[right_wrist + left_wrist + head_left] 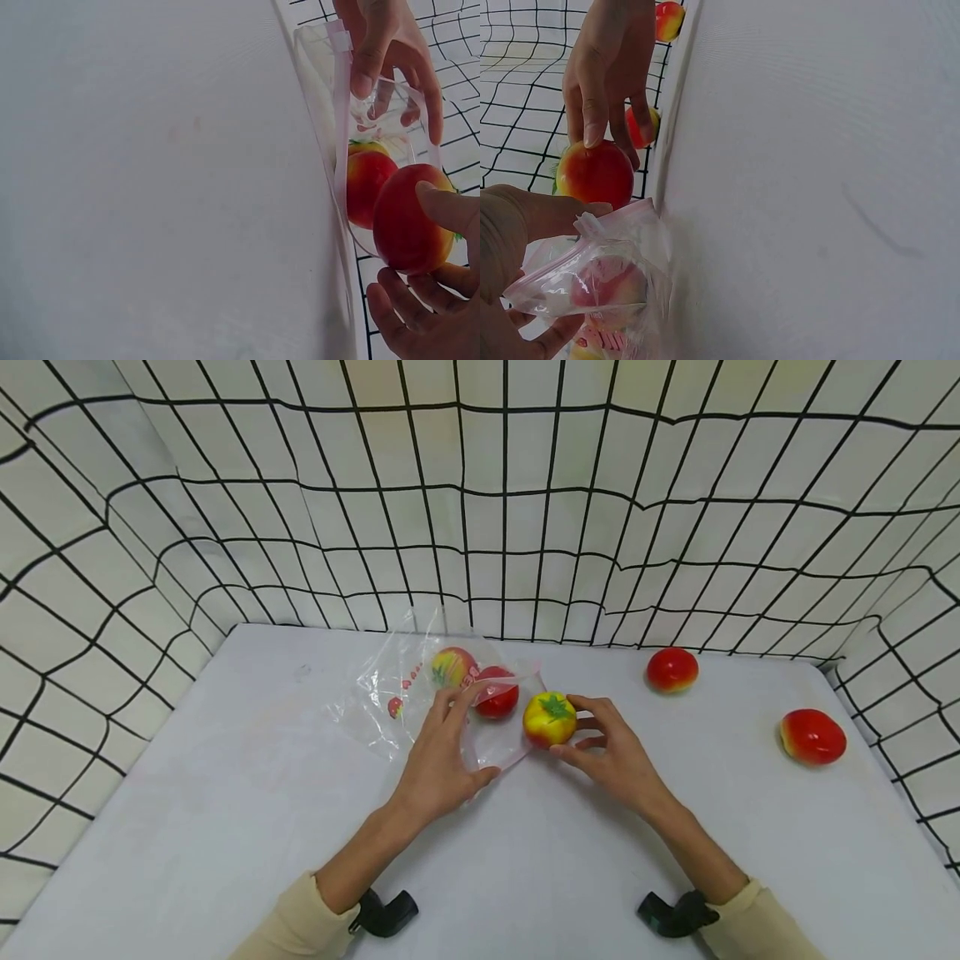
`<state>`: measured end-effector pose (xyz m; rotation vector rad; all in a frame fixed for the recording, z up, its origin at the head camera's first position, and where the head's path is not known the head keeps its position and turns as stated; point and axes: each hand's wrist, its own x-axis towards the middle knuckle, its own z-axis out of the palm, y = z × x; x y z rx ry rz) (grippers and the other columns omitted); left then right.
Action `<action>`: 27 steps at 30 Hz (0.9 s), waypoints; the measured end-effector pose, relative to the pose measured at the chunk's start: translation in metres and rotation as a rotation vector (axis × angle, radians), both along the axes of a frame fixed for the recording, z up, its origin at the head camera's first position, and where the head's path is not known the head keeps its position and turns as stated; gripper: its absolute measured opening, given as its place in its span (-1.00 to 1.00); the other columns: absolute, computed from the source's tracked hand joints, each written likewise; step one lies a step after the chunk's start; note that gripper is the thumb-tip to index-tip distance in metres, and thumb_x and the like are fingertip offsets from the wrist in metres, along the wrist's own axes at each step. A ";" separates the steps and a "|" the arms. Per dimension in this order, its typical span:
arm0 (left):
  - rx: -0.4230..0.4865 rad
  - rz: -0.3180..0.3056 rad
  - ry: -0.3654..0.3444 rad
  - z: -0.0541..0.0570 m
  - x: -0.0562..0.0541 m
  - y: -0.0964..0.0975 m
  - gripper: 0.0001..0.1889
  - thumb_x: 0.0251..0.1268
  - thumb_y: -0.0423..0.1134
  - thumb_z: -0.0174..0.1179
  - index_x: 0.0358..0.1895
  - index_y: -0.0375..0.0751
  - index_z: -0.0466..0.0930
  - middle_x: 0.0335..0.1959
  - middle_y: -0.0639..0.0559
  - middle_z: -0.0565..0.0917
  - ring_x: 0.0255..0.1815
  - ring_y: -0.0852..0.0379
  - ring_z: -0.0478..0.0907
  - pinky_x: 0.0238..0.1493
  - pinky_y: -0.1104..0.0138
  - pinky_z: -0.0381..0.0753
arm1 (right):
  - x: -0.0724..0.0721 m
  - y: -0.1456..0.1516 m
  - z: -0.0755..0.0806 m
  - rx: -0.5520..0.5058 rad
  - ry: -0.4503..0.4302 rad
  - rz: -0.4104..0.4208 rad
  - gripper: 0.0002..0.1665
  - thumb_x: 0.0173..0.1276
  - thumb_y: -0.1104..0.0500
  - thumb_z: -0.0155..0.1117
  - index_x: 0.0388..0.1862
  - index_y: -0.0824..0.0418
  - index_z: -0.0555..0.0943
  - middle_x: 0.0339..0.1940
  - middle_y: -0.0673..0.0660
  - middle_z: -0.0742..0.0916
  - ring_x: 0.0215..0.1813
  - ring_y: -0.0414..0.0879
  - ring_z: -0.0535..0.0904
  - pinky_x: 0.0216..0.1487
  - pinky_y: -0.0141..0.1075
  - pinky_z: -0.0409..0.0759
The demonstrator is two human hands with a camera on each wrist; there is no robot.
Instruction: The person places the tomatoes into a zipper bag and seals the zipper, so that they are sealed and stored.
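My left hand (442,760) holds a clear zip-top bag (382,681) at its mouth, thumb and fingers apart at the pink zip edges (341,112). Inside the bag lie two toy tomatoes, a yellow-and-red one (450,667) and a red one (497,697). My right hand (611,756) grips another toy tomato (551,718), yellow and red with a green leafy top, between thumb and fingers. That tomato is right at the bag's gaping mouth, and in the right wrist view it overlaps the red tomato (367,187) in the bag.
Two more red toy fruits lie to the right on the white table (225,793): one near the back edge (672,670), one near the right edge (813,737). Black netting (502,493) stands behind the table and along both sides.
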<state>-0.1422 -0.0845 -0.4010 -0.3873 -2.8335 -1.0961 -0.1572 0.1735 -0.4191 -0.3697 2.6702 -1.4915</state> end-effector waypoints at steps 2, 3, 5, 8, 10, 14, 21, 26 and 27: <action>-0.003 0.000 0.000 0.000 0.001 0.000 0.13 -0.10 -0.22 0.68 0.60 0.20 0.19 0.45 -0.02 0.33 0.51 -0.05 0.36 0.27 0.01 0.71 | -0.001 -0.002 0.000 0.007 0.001 -0.004 -0.11 0.28 0.15 0.57 0.54 0.01 0.37 0.35 0.11 0.53 0.34 0.07 0.62 0.23 -0.09 0.75; -0.005 0.000 0.000 0.000 0.001 0.000 0.13 -0.10 -0.22 0.68 0.60 0.20 0.19 0.45 -0.02 0.33 0.52 -0.05 0.36 0.28 0.01 0.71 | -0.001 -0.003 0.000 0.010 0.002 -0.006 -0.11 0.27 0.15 0.58 0.53 0.01 0.38 0.35 0.11 0.53 0.33 0.07 0.63 0.23 -0.09 0.76; -0.010 0.000 0.002 0.000 0.001 0.000 0.13 -0.10 -0.22 0.68 0.60 0.20 0.19 0.45 -0.03 0.33 0.53 -0.05 0.35 0.28 0.01 0.71 | -0.002 -0.004 -0.001 0.019 0.007 -0.009 -0.12 0.26 0.15 0.58 0.52 0.02 0.39 0.35 0.11 0.54 0.33 0.07 0.63 0.22 -0.12 0.76; -0.008 -0.003 0.003 0.000 0.001 -0.001 0.14 -0.10 -0.22 0.68 0.60 0.21 0.18 0.45 -0.03 0.33 0.54 -0.05 0.34 0.29 0.01 0.70 | -0.002 -0.005 -0.001 0.022 0.008 -0.012 -0.13 0.26 0.14 0.59 0.51 0.02 0.40 0.35 0.12 0.54 0.32 0.08 0.63 0.21 -0.14 0.76; -0.004 -0.005 0.002 0.000 0.001 -0.001 0.14 -0.10 -0.22 0.68 0.60 0.21 0.18 0.45 -0.03 0.33 0.54 -0.05 0.34 0.29 0.01 0.70 | -0.003 -0.006 -0.001 0.022 0.005 -0.015 -0.13 0.26 0.14 0.59 0.51 0.02 0.41 0.34 0.12 0.53 0.32 0.07 0.63 0.21 -0.16 0.76; -0.007 -0.008 0.005 0.000 0.001 -0.001 0.14 -0.10 -0.20 0.68 0.60 0.20 0.18 0.46 -0.02 0.33 0.54 -0.04 0.35 0.31 0.01 0.69 | -0.003 -0.008 -0.001 0.020 -0.006 -0.026 -0.14 0.27 0.13 0.58 0.51 0.01 0.42 0.30 0.12 0.52 0.31 0.04 0.62 0.22 -0.18 0.76; -0.021 -0.010 0.016 0.000 0.001 0.001 0.13 -0.10 -0.19 0.69 0.60 0.17 0.19 0.46 -0.04 0.33 0.55 -0.07 0.34 0.34 0.01 0.67 | -0.006 -0.011 -0.002 0.033 0.021 -0.033 -0.14 0.26 0.14 0.59 0.51 0.04 0.45 0.24 0.15 0.54 0.21 0.05 0.64 0.22 -0.10 0.76; -0.017 -0.011 0.010 0.000 0.002 0.002 0.14 -0.10 -0.20 0.69 0.61 0.18 0.19 0.45 -0.02 0.33 0.54 -0.06 0.35 0.36 0.02 0.65 | -0.006 -0.016 -0.003 0.037 0.029 -0.038 -0.13 0.25 0.16 0.59 0.52 0.09 0.44 0.26 0.20 0.54 0.20 0.09 0.65 0.23 -0.01 0.75; -0.015 -0.012 0.007 0.000 0.002 0.002 0.14 -0.10 -0.20 0.69 0.60 0.18 0.19 0.45 -0.02 0.33 0.53 -0.06 0.35 0.36 0.02 0.65 | -0.006 -0.017 -0.003 0.038 0.026 -0.041 -0.13 0.25 0.16 0.59 0.52 0.10 0.44 0.26 0.21 0.54 0.20 0.10 0.65 0.24 0.00 0.74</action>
